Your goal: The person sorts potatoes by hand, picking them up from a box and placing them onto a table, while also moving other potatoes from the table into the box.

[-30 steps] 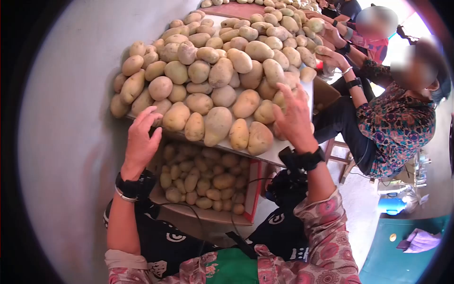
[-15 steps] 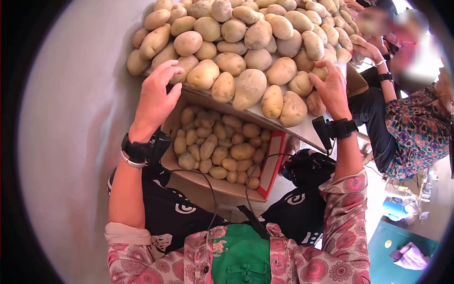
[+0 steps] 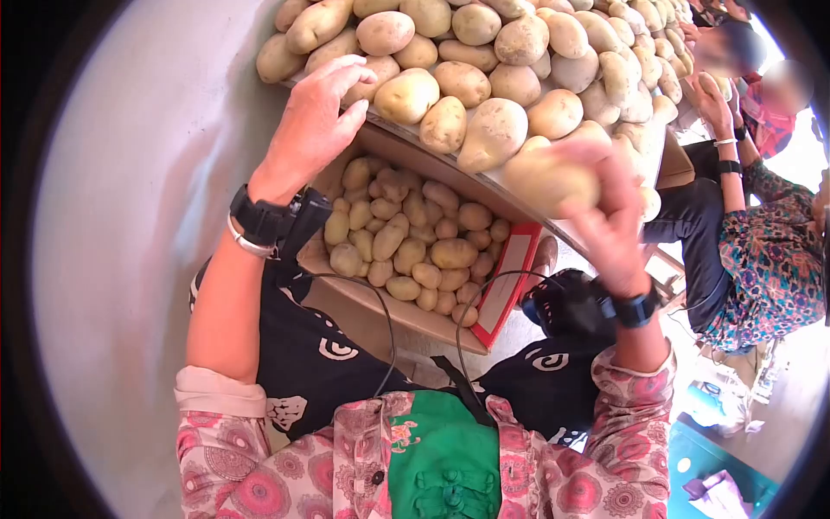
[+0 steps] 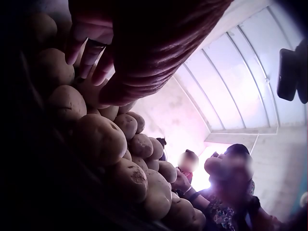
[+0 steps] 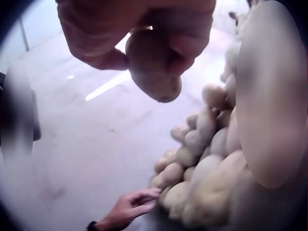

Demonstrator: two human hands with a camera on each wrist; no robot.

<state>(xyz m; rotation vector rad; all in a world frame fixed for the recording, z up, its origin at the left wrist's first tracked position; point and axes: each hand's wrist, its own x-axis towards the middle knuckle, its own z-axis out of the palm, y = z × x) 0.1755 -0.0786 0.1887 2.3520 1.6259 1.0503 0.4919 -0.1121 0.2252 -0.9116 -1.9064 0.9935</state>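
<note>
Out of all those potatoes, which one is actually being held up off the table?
The large potato gripped in the person's right hand, lifted clear of the table edge. The others lie in the pile on the table or in the box below.

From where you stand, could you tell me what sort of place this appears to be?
Probably a potato sorting or packing station: a white table heaped with large tan potatoes, a cardboard box of smaller potatoes beneath its edge, and other seated workers handling potatoes alongside.
</note>
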